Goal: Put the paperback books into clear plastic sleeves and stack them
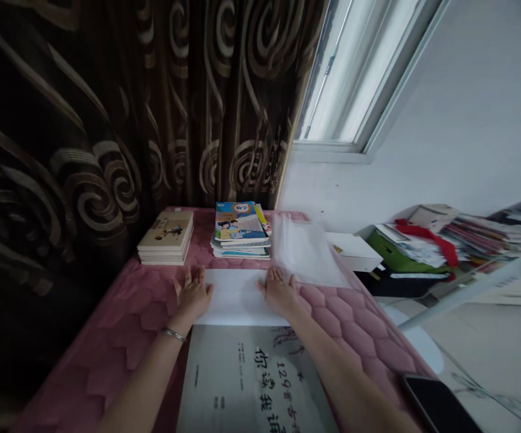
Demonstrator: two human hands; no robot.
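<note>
A white sheet lies flat on the pink quilted cover, its near edge meeting a grey-green printed book cover with Chinese characters. I cannot tell whether the two are joined. My left hand, with a silver bangle at the wrist, rests on the sheet's left edge, fingers spread. On the opposite edge my right hand lies palm down, its fingers also stretched out. Just beyond the right hand are clear plastic sleeves. Part of the printed cover runs below the frame and under my right forearm.
Behind the sheet stand a stack of beige books and a pile of colourful books. A dark-screened device lies at the right edge of the pink quilted cover. Beyond are a white box and heaped papers.
</note>
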